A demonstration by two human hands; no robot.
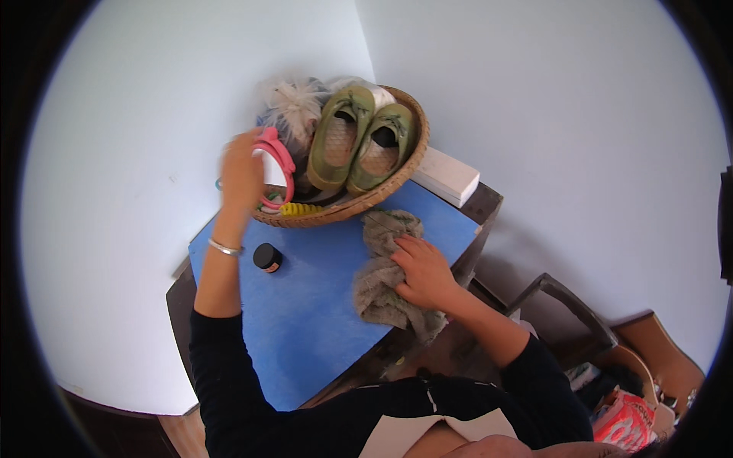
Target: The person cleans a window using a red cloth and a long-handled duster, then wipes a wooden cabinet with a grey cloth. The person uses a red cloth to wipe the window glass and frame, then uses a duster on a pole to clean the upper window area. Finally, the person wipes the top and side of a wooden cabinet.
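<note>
My left hand [243, 174], slightly blurred, is at the left side of a pink-framed mirror [286, 157] and grips it; its fingers cover part of the frame. The mirror stands tilted at the left rim of a woven basket [366, 210]. Inside the basket lie a pair of green lace-up shoes [338, 146], a clear plastic bag [295, 106] and a yellow ridged item [302, 209]. My right hand [426, 275] holds a crumpled grey-brown cloth [381, 289] on the blue tabletop [303, 326], and part of the cloth hangs over the table's edge.
A small black-lidded jar [267, 257] stands on the tabletop below the basket. A white box [446, 176] lies behind the basket's right side, against the wall. To the right are a dark chair frame [550, 286] and a red printed bag [624, 421].
</note>
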